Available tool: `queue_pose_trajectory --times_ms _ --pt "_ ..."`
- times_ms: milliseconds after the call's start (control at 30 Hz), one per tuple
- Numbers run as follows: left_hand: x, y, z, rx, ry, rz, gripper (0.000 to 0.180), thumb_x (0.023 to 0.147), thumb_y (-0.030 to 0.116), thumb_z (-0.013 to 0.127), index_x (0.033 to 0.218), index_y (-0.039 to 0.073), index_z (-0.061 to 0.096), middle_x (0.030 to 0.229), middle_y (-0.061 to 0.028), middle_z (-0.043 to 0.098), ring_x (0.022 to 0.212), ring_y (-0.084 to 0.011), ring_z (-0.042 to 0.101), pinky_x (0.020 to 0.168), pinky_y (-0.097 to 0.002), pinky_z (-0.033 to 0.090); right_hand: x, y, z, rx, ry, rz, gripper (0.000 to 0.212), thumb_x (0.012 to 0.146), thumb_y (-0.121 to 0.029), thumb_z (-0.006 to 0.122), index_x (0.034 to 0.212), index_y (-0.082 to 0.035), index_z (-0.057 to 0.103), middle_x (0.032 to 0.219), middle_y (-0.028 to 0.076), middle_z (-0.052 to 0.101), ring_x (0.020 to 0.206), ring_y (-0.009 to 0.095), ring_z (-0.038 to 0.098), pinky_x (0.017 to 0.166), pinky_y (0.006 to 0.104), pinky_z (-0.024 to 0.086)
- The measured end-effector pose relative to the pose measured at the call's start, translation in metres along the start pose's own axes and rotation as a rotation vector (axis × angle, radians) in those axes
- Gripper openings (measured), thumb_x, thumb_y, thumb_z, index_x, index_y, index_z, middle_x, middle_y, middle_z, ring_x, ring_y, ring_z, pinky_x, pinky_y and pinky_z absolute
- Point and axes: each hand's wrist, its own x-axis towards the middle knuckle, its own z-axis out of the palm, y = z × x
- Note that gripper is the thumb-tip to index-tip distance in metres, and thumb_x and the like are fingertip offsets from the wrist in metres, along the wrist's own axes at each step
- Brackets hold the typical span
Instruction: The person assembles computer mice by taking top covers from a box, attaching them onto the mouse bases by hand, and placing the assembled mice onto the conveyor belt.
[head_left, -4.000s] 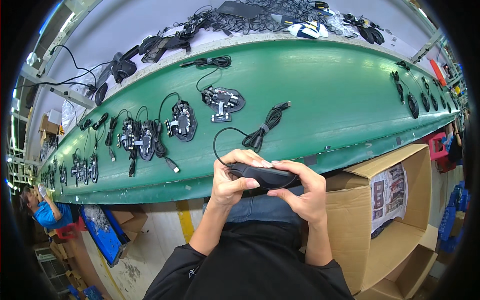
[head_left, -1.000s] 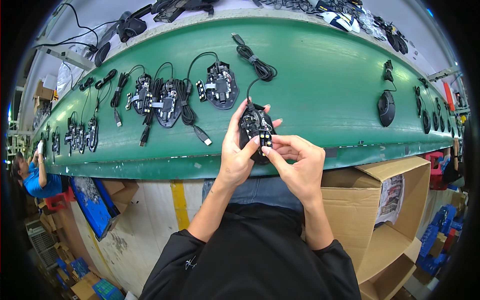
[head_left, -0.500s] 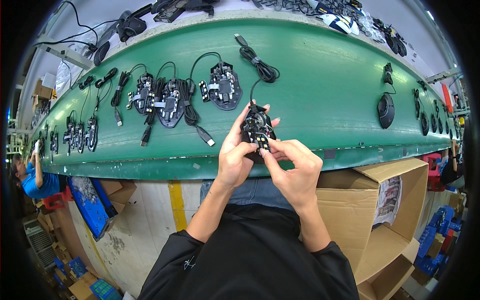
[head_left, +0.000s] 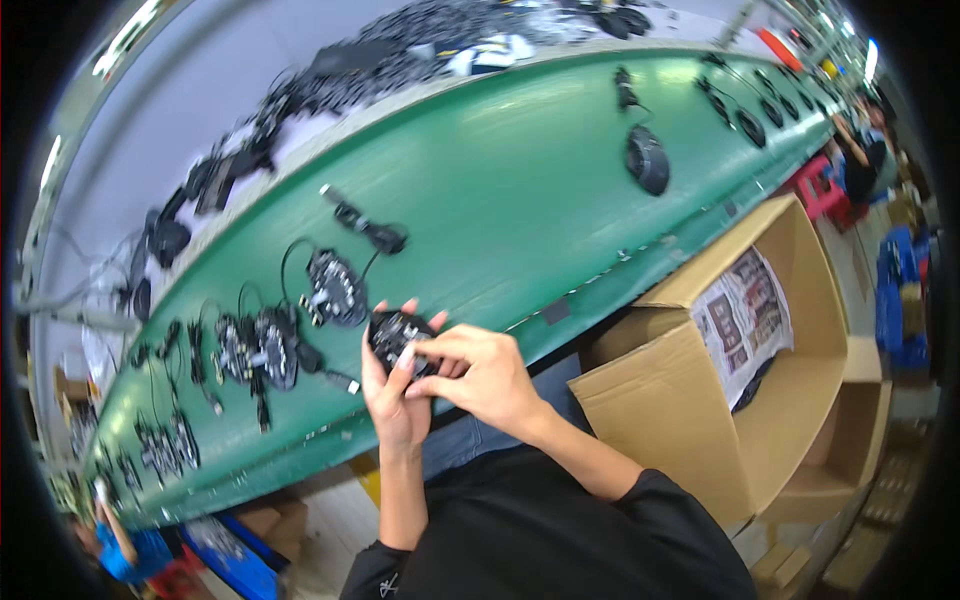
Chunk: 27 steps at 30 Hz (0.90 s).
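A black computer mouse without its top cover lies across the palm and fingers of my left hand, which grips it from below above the belt's near edge. Its inner circuit parts face up. My right hand meets it from the right, thumb and forefinger closed at the mouse's near side. What small part sits between those fingertips is hidden and blurred. The mouse's bundled cable with its plug lies on the belt beyond it. Just left of my hands rests another opened mouse.
Further opened mice with cables line the green belt at left. A closed mouse lies at right, with several others farther off. A cardboard box stands at my right. People sit at both far ends.
My view has tilted and swung to the right, so the belt now runs slantwise. Both hands stay on the mouse; the right fingers appear shifted over its near side.
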Motion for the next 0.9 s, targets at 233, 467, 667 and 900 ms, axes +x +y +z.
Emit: queue_pose_trajectory --times_ms 233,467,667,900 --pt "-0.01 -0.006 0.022 0.001 0.004 0.0 0.066 0.085 0.001 0.057 0.145 0.001 0.027 0.139 -0.0256 0.043 0.122 -0.046 0.052 0.103 -0.0525 0.046 -0.018 0.01 -0.008 0.222 0.22 0.094 0.02 0.074 -0.006 0.079 0.091 0.001 0.07 0.076 0.008 0.066 0.061 0.014 0.062 0.059 0.027 0.051" --pt "0.009 -0.043 0.047 0.304 -0.118 0.026 0.068 0.081 -0.005 0.058 0.143 0.005 0.032 0.141 -0.0192 0.043 0.124 -0.0394 0.052 0.096 -0.0554 0.051 -0.079 0.013 -0.087 0.233 0.351 0.119 0.018 0.081 -0.007 0.074 0.098 -0.004 0.068 0.076 0.005 0.065 0.061 0.012 0.061 0.059 0.0272 0.05" --pt "0.0 -0.033 0.047 0.448 -0.005 0.078 0.069 0.08 -0.004 0.057 0.144 0.001 0.032 0.146 -0.0203 0.039 0.13 -0.0433 0.045 0.095 -0.0572 0.052 -0.222 -0.05 -0.277 0.015 0.693 0.499 0.012 0.084 -0.01 0.073 0.094 -0.002 0.072 0.083 0.007 0.071 0.066 0.015 0.066 0.065 0.0272 0.053" --pt "0.008 -0.037 0.053 0.524 -0.061 0.01 0.067 0.081 0.0 0.053 0.144 0.0 0.033 0.149 -0.0208 0.036 0.137 -0.0426 0.038 0.1 -0.0553 0.048 -0.269 0.099 -0.353 -1.073 0.347 0.358 0.074 0.079 -0.036 0.078 0.138 -0.002 0.048 0.128 0.031 0.055 0.121 0.043 0.053 0.101 0.0427 0.046"
